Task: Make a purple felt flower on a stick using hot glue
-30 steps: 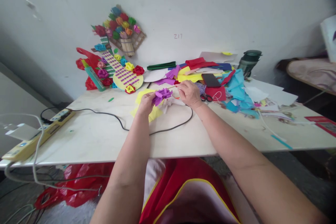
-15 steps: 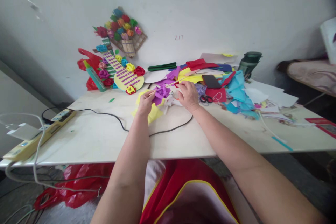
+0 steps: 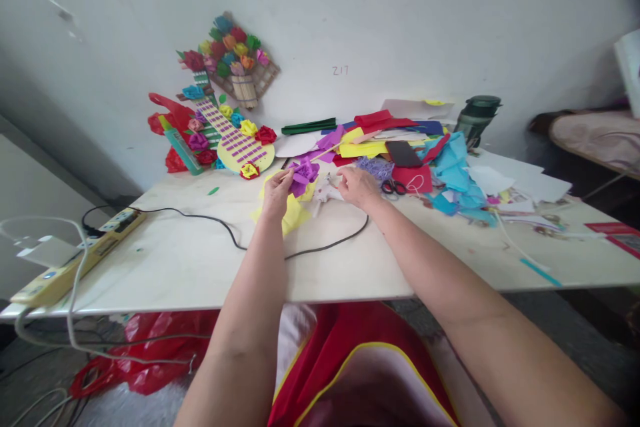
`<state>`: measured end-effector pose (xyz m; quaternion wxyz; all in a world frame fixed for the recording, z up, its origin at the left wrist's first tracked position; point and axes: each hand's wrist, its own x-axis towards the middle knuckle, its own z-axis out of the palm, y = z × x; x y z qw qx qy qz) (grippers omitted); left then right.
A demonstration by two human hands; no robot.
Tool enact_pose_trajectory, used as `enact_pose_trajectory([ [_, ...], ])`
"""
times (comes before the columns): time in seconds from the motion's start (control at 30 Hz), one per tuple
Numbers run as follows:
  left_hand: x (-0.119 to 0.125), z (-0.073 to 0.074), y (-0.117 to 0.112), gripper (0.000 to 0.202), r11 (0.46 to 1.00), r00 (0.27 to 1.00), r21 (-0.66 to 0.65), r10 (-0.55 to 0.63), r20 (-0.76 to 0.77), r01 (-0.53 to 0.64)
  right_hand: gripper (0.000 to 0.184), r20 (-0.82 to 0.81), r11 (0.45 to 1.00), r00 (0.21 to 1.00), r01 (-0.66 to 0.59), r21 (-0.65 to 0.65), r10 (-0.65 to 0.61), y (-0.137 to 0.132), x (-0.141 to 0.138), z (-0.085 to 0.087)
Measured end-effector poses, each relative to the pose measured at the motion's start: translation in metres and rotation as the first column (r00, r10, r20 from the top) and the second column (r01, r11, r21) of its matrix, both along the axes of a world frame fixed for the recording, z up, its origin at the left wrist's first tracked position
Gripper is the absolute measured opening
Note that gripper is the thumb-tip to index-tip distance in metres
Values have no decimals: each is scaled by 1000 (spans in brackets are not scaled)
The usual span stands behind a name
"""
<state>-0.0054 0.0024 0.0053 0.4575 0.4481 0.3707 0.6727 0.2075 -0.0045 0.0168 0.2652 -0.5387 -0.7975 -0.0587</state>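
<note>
My left hand (image 3: pixel 278 193) pinches a purple crepe-paper flower (image 3: pixel 303 177) at its left side. A thin pale stick (image 3: pixel 320 155) slants up to the right from behind the flower. To the right, my right hand (image 3: pixel 358 187) has bent fingers pressed together beside a small white object (image 3: pixel 327 191) on the table; what lies in the fingertips, if anything, is too small to make out. Under the flower and left hand is yellow crepe paper (image 3: pixel 290 215).
Black-handled scissors (image 3: pixel 393 187), a phone (image 3: pixel 403 154) and coloured paper (image 3: pixel 453 167) lie right of my hands. A black cord (image 3: pixel 325 250) crosses the table from a power strip (image 3: pixel 90 253). Left stand a flower-decorated guitar (image 3: pixel 245 150) and a glue bottle (image 3: pixel 181 147).
My right hand has moved down a little, away from the stick beside the flower. My left hand and the purple flower have shifted slightly left.
</note>
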Motion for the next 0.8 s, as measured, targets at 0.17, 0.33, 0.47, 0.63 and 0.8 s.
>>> enact_pose_trajectory([
  [0.17, 1, 6, -1, 48, 998, 998, -21, 61, 28, -61, 48, 181, 975, 983, 53, -217, -13, -2, -12, -8],
  [0.33, 3, 5, 0, 49, 998, 998, -34, 58, 30, -57, 55, 205, 969, 977, 110, -222, -63, -2, -25, -14],
  [0.47, 1, 1, 2, 50, 997, 998, -34, 63, 26, -62, 47, 194, 961, 977, 137, -241, -91, -5, -21, -7],
  [0.63, -2, 0, 5, 50, 996, 996, -38, 86, 26, -85, 31, 108, 965, 983, 170, -200, -150, 1, 6, 6],
  [0.8, -4, 0, 6, 48, 993, 994, -52, 110, 13, -109, 25, -299, 965, 954, -42, -259, -39, 14, 33, 11],
])
